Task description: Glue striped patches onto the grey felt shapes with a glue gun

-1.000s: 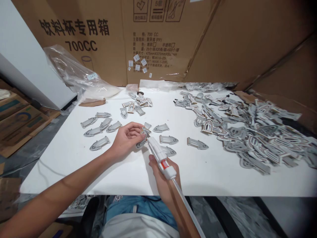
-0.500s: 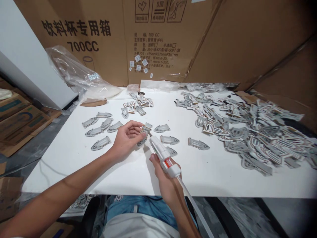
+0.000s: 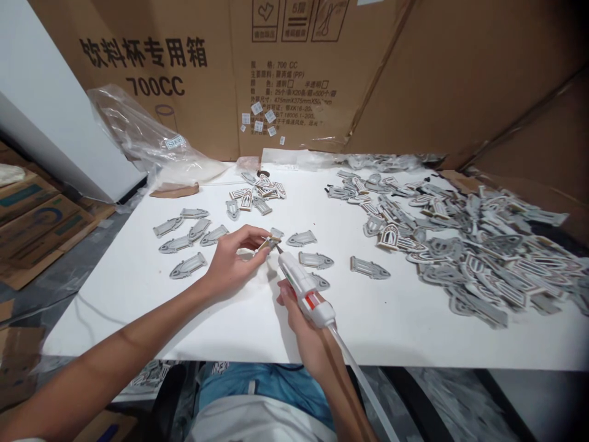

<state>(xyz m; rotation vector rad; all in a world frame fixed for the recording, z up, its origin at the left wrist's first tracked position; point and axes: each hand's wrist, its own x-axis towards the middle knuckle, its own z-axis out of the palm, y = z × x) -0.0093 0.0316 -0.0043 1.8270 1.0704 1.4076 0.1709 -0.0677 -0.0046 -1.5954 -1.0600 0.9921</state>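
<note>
While pinching a small, flat, grey piece with a tan edge (image 3: pixel 270 243) between thumb and fingers of the bare left hand (image 3: pixel 232 258), holds a white plastic gun-like tool (image 3: pixel 300 281) with a dark pointed tip in the bare right hand (image 3: pixel 307 341). Has the left grip closed to the piece's thickness, tilting it nearly edge-on above a smooth white tabletop (image 3: pixel 221 328). Has the right hand wrapped round the tool's rear, thumb at its left side; cannot see the other fingers clearly. Points the tip at the held piece, just beside it; cannot tell whether touching. Works with several pointed grey cut-outs (image 3: pixel 187 266) to the left of the left hand, and more grey fretted cut-outs (image 3: pixel 315 260) near the tool. Has a small heap of grey-and-white arched shapes (image 3: pixel 246 199) farther back, and a large, jumbled grey, white and brown pile (image 3: pixel 483 245) well apart at right. Faces a printed brown cardboard box (image 3: pixel 207 107), with a crumpled clear plastic bag (image 3: pixel 151 144) before it.
</note>
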